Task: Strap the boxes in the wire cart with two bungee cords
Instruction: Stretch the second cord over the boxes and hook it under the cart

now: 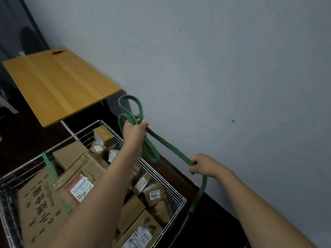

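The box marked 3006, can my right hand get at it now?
Probably yes: the box lies uncovered by the rim of the cart, near your right hand, though that hand holds the green cord.

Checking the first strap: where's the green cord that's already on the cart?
In the head view, lower left: the fitted green cord runs from the wire cart's far-left rim down over the big printed box, just left of the labelled parcel.

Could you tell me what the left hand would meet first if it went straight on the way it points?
Probably the wall: the left hand, gripping the cord, points past the table corner, though depth is unclear.
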